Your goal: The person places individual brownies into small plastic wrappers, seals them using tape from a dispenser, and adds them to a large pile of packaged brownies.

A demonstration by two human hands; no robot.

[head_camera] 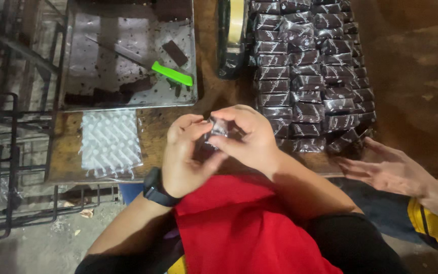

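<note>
Both of my hands meet over my lap at the table's near edge, pinching one small dark brownie piece in clear wrap (218,130) between them. My left hand (186,152), with a black watch on its wrist, grips it from the left. My right hand (247,134) folds over it from the right and above. Just beyond my right hand lies a packed block of several wrapped dark pieces (307,71) in rows on the wooden table (158,129).
A metal tray (74,61) at the back left holds dark slab pieces and a knife with a green handle (172,74). A stack of clear wrappers (110,142) lies below it. A tape roll in a dispenser (234,35) stands behind. Another person's hand (386,167) reaches in at right.
</note>
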